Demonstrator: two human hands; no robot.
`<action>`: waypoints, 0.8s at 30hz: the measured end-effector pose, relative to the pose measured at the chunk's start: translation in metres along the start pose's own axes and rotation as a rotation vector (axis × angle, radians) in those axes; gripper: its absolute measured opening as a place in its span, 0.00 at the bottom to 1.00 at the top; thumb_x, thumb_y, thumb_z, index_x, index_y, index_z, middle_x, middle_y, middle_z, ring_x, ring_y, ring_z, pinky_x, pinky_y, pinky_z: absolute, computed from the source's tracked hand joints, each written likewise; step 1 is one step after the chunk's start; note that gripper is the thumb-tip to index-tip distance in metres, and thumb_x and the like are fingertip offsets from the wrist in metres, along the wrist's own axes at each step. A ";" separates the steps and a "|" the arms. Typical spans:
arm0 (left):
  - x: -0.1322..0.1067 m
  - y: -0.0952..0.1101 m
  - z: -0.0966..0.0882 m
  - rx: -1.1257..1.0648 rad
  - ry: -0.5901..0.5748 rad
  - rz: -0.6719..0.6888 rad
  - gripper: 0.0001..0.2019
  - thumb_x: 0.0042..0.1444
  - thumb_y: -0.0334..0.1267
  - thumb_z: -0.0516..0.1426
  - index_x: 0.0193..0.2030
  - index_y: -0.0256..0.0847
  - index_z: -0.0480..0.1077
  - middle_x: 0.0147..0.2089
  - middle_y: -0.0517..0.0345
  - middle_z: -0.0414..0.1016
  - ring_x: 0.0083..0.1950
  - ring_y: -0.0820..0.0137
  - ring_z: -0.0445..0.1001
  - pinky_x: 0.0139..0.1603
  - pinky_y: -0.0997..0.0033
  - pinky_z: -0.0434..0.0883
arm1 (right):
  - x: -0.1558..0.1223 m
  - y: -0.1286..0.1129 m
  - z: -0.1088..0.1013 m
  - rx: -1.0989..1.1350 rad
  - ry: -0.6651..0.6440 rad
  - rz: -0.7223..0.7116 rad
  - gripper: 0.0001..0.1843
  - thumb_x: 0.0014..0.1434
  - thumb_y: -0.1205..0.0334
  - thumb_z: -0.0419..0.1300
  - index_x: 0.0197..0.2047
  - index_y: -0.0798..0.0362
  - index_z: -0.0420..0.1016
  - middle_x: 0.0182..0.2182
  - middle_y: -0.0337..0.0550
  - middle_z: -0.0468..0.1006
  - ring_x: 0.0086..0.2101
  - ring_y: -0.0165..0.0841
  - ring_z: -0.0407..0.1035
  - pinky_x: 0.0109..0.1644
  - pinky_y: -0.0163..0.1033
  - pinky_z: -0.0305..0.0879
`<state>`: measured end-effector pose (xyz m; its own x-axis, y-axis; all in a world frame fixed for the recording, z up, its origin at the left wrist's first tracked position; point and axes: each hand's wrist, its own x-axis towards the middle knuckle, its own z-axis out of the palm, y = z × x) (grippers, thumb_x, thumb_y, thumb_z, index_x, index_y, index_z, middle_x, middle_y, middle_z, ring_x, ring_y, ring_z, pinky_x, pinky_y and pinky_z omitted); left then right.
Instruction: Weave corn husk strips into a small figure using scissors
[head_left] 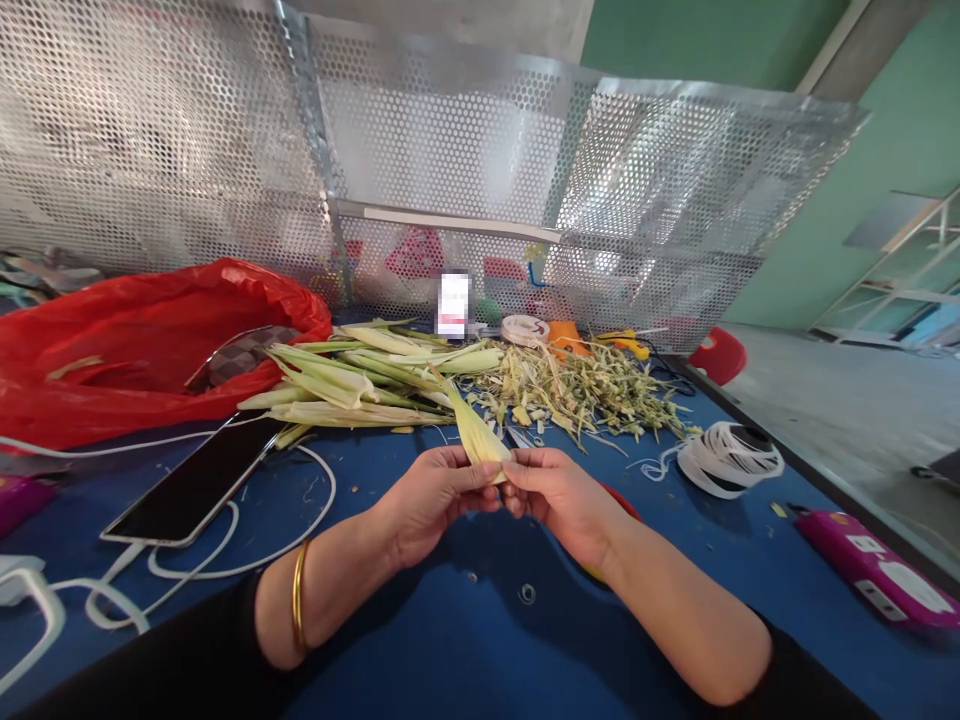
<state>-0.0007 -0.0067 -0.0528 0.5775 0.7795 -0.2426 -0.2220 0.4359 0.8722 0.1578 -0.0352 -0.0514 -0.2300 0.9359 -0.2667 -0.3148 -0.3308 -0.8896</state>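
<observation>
My left hand (431, 500) and my right hand (559, 495) meet over the blue table (420, 640). Both pinch the lower end of one pale yellow-green leaf strip (472, 430), which points up and away from me. Just beyond my hands lies a bundle of long green and cream leaves (352, 380). To its right spreads a heap of short leaf trimmings (585, 385). A gold bangle (298, 608) sits on my left wrist.
A red plastic bag (127, 340) lies at the left. A black phone (199, 480) with a white cable (225, 560) rests near my left arm. A roll of white string (727, 455) and a magenta object (877, 570) are at the right. A perforated metal screen (450, 180) closes the back.
</observation>
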 end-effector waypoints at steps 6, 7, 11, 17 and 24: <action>0.000 0.000 -0.001 0.009 -0.005 -0.032 0.08 0.46 0.35 0.65 0.32 0.31 0.77 0.29 0.55 0.74 0.27 0.79 0.68 0.33 0.80 0.70 | 0.000 -0.002 -0.002 0.034 -0.033 0.043 0.12 0.44 0.61 0.70 0.27 0.61 0.76 0.21 0.40 0.73 0.21 0.22 0.63 0.27 0.30 0.59; 0.000 0.000 -0.001 0.011 -0.002 -0.039 0.08 0.46 0.35 0.65 0.32 0.31 0.77 0.29 0.54 0.74 0.27 0.79 0.69 0.33 0.80 0.70 | 0.000 -0.002 -0.002 0.036 -0.037 0.048 0.12 0.44 0.61 0.70 0.27 0.61 0.76 0.21 0.40 0.73 0.21 0.22 0.63 0.27 0.30 0.59; 0.001 0.001 -0.002 0.015 -0.003 -0.054 0.09 0.45 0.36 0.65 0.32 0.31 0.77 0.29 0.55 0.74 0.27 0.79 0.68 0.33 0.81 0.70 | 0.001 -0.001 -0.003 0.065 -0.036 0.067 0.12 0.44 0.62 0.70 0.28 0.61 0.76 0.20 0.39 0.72 0.20 0.22 0.63 0.27 0.30 0.60; 0.001 0.003 -0.001 0.031 0.023 -0.031 0.10 0.44 0.37 0.66 0.32 0.32 0.77 0.29 0.55 0.75 0.28 0.78 0.69 0.33 0.79 0.69 | 0.001 -0.001 -0.001 0.054 -0.014 0.040 0.13 0.45 0.60 0.70 0.28 0.60 0.74 0.22 0.38 0.72 0.22 0.23 0.63 0.29 0.32 0.59; -0.001 0.007 -0.001 0.176 0.054 0.087 0.11 0.44 0.36 0.65 0.36 0.37 0.77 0.34 0.55 0.78 0.31 0.75 0.70 0.33 0.76 0.67 | -0.003 -0.006 0.003 -0.219 0.074 -0.241 0.12 0.50 0.56 0.65 0.26 0.56 0.72 0.23 0.35 0.70 0.27 0.26 0.62 0.34 0.33 0.57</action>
<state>-0.0039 -0.0037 -0.0465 0.5183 0.8358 -0.1808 -0.1257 0.2836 0.9507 0.1576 -0.0367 -0.0443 -0.1033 0.9929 -0.0582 -0.1447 -0.0729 -0.9868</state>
